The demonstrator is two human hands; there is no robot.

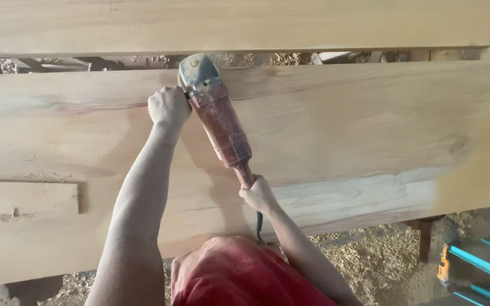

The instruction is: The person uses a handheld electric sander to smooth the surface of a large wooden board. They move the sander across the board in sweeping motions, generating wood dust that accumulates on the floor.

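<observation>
A dusty red angle grinder (220, 123) with a grey-blue head lies tilted on a wide pale wooden plank (358, 130), its head near the plank's far edge. My left hand (168, 106) is closed around the side handle by the grinder's head. My right hand (258, 194) grips the narrow rear end of the tool, where a dark cord hangs down. The disc under the head is hidden. My knee in red cloth (245, 275) shows at the bottom.
A second plank (245, 22) runs along the top, with a gap between the two. A rectangular recess (26, 196) is cut at the plank's left. Wood shavings (370, 260) cover the floor. A teal metal frame (486, 269) stands at lower right.
</observation>
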